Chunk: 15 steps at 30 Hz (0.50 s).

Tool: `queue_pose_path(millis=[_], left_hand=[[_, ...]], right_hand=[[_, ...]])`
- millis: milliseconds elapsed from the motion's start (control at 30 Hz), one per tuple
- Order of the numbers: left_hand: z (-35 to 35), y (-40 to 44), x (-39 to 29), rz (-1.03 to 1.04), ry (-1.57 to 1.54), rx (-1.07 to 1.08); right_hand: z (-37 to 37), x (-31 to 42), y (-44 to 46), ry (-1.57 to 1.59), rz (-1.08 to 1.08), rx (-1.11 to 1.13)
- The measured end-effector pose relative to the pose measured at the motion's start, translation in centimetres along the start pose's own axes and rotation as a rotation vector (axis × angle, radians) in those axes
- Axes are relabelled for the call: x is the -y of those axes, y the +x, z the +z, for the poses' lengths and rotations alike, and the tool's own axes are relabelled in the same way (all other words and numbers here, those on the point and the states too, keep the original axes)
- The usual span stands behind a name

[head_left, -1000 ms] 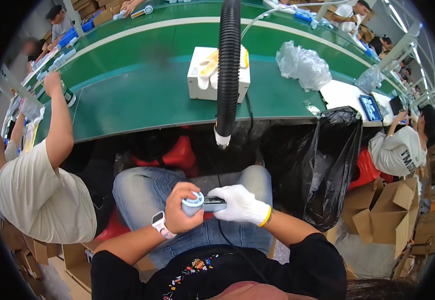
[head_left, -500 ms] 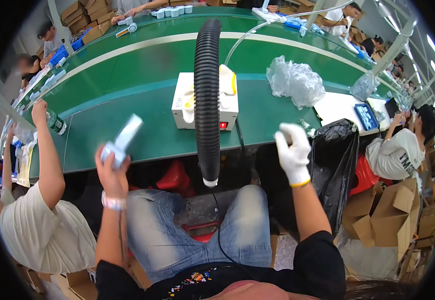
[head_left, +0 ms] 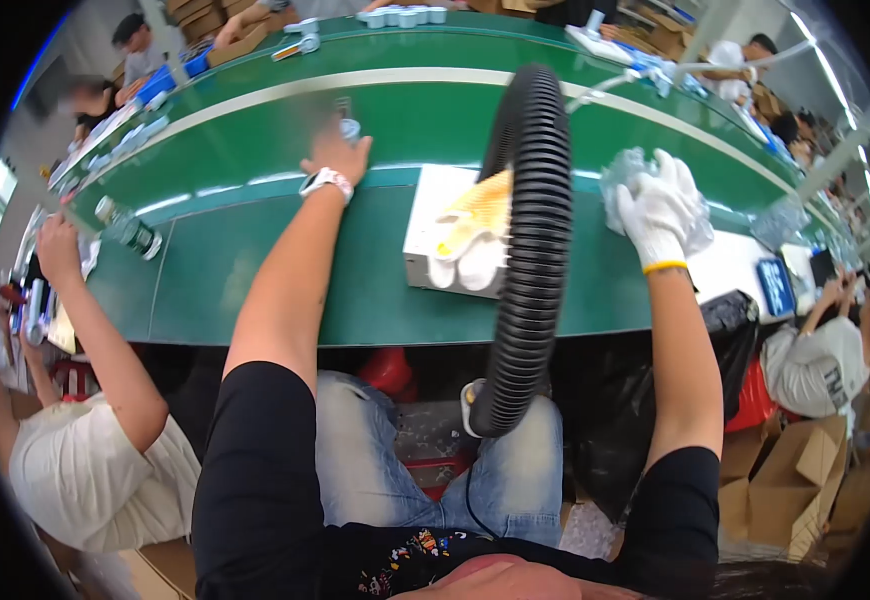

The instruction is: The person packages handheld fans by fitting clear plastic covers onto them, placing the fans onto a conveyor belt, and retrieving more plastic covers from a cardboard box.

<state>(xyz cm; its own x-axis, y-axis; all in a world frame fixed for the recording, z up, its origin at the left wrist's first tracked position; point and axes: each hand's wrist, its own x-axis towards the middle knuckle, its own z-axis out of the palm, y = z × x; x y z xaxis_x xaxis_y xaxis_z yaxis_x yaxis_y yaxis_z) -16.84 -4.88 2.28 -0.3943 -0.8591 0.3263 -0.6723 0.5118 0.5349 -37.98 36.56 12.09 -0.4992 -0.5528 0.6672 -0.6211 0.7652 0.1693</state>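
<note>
My bare left hand [head_left: 338, 160] reaches over the green conveyor belt with thumb and little finger spread apart. Just beyond its fingers is a light-blue plastic part [head_left: 349, 128], partly blurred, with a narrow section pointing away. On my right hand [head_left: 661, 205] is a white knit glove with a yellow cuff. Its fingers are stretched out over a crumpled clear plastic bag [head_left: 615, 190], which shows on both sides of the hand; whether they press on it is hidden.
Between my arms stands a white box [head_left: 430, 215] with gloves [head_left: 475, 235] on top, partly behind a black corrugated hose [head_left: 540, 220]. A bottle [head_left: 130, 230] stands at left. A black bag [head_left: 725, 325] hangs at right. Co-workers sit on both sides and across the belt.
My left hand has moved forward from the table edge to the belt, and the light-blue part is now there. My gloved right hand has moved forward onto the plastic bag. The view has shifted.
</note>
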Motion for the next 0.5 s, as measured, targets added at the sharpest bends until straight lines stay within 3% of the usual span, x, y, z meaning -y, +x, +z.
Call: queue_pose_path(millis=[100, 167, 233, 267, 300, 367, 400, 467, 500], left_hand=[[0.2, -1.7, 1.6, 0.073, -0.015, -0.142], [-0.5, -4.3, 3.3, 0.267, -0.364, -0.319], [-4.5, -11.3, 3.6, 0.293, -0.548, -0.129], [-7.3, -16.2, 2.1, 0.219, -0.842, 0.037], [-9.7, -20.7, 1.5, 0.181, -1.004, 0.212], [-11.6, -28.8, 1.8, 0.179, -1.060, 0.542], [-11.7, -32.0, 2.2, 0.184, -1.070, 0.693], [-10.8, -37.7, -0.2, -0.360, -1.421, 0.859], [-10.2, -39.0, -1.1, -0.367, -1.420, 0.868]], right_hand=[[-1.5, 0.4, -0.9, 0.086, -0.014, -0.068], [-2.4, 0.0, -2.9, 0.150, -0.016, -0.134], [-2.9, -0.7, -5.3, 0.664, 0.081, -0.258], [-3.3, -1.1, -6.6, 0.910, 0.134, -0.317], [-4.1, -1.2, -8.2, 0.891, 0.141, -0.321], [-6.4, -0.3, -12.5, 1.435, 0.547, -0.105], [-7.8, 0.4, -14.6, 1.488, 0.483, -0.088], [-9.2, 2.7, -19.1, 1.562, 0.366, -0.047], [-9.4, 4.1, -21.3, 1.587, 0.317, -0.021]])
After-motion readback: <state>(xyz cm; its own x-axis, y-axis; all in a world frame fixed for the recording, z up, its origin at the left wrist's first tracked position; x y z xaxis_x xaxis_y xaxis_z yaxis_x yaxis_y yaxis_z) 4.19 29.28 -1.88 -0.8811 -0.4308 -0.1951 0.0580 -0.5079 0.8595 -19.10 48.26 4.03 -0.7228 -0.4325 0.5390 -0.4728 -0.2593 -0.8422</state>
